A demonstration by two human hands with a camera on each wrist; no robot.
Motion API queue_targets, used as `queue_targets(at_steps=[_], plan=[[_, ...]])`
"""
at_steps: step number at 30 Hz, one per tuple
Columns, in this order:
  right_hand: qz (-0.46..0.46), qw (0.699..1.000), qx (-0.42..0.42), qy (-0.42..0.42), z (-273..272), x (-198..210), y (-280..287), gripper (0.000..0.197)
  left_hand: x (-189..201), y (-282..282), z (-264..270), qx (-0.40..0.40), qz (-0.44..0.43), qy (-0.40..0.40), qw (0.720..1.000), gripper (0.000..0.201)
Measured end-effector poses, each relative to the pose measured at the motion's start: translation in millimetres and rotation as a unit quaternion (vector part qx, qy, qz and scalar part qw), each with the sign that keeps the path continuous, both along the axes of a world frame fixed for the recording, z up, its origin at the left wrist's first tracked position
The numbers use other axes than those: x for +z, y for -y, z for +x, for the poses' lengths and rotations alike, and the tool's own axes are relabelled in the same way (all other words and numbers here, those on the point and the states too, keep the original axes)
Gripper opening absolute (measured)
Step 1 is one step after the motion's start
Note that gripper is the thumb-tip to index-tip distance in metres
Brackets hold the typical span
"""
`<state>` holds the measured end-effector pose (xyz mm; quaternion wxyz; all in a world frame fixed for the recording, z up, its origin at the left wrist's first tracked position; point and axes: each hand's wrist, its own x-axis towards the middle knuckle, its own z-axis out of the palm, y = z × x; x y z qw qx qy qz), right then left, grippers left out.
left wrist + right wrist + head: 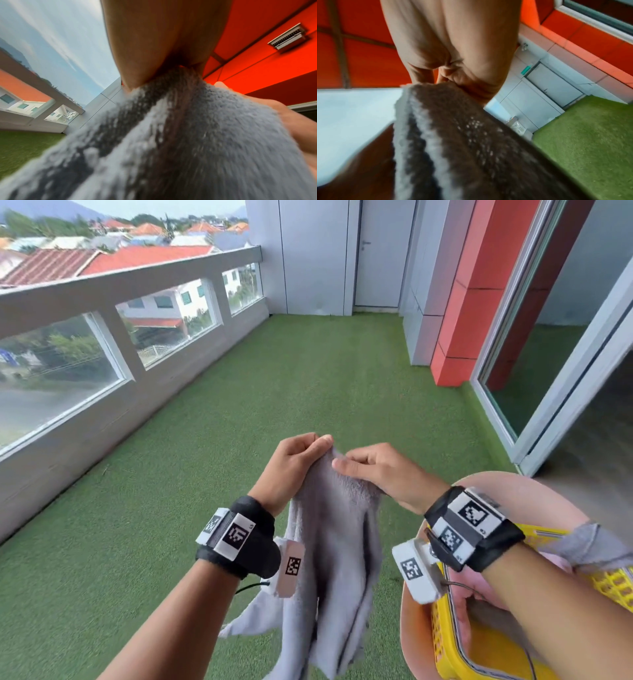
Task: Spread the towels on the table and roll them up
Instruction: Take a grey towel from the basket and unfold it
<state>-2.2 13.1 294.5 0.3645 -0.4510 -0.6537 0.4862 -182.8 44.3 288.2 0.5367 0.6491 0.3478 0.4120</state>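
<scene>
A grey towel [337, 546] hangs in front of me, bunched in long folds above the green turf. My left hand [295, 463] pinches its top edge, and my right hand [373, 467] pinches the same edge just to the right, the two almost touching. In the left wrist view the grey towel [197, 135] fills the lower frame under my left hand [154, 47]. The right wrist view shows the grey towel [453, 135] running down from my right hand [453, 54]. A round pink table [534, 491] sits at lower right.
A yellow basket [609, 583] stands on the pink table, with another grey towel [589, 546] draped over its rim. A low balcony wall with glass panes [120, 344] runs along the left. Sliding glass doors [555, 354] are on the right. Green turf [308, 378] covers the floor.
</scene>
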Motion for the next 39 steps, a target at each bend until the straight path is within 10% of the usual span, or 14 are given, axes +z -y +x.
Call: queue_targets(at_steps=[5, 10, 14, 19, 25, 29, 35, 39], plan=[[0.040, 0.985, -0.104, -0.130, 8.6, 24.0, -6.3, 0.020, 5.1, 6.7, 2.5, -0.045, 0.004, -0.017, 0.999, 0.053], [0.027, 1.000, 0.000, 0.015, -2.2, 6.2, 1.6, 0.028, 11.7, 2.5, 4.5, -0.027, 0.008, 0.000, 1.000, 0.054], [0.033, 0.981, -0.110, -0.156, 8.5, 24.3, -0.9, 0.024, 5.1, 8.5, 4.9, -0.043, -0.001, -0.006, 0.999, 0.055], [-0.019, 0.998, 0.012, 0.055, 0.5, 8.2, 15.4, 0.041, 12.3, 6.2, 7.9, -0.032, 0.014, 0.007, 0.999, 0.051], [0.021, 0.974, -0.121, -0.189, 11.9, 28.1, 4.9, 0.026, 7.0, 13.7, 9.9, -0.072, -0.039, 0.043, 0.996, 0.059], [-0.010, 1.000, -0.011, 0.026, 0.8, 7.9, 10.3, 0.066, 12.4, -0.4, 11.5, -0.016, -0.017, 0.049, 0.999, 0.044], [0.044, 0.948, -0.180, -0.258, 11.6, 25.3, 3.7, 0.019, 0.6, 4.7, 13.3, -0.059, -0.009, 0.017, 0.998, 0.054], [-0.026, 0.998, -0.042, -0.034, -2.9, 0.1, 17.6, 0.031, 4.0, -5.6, 8.2, 0.017, 0.018, 0.044, 0.999, 0.036]])
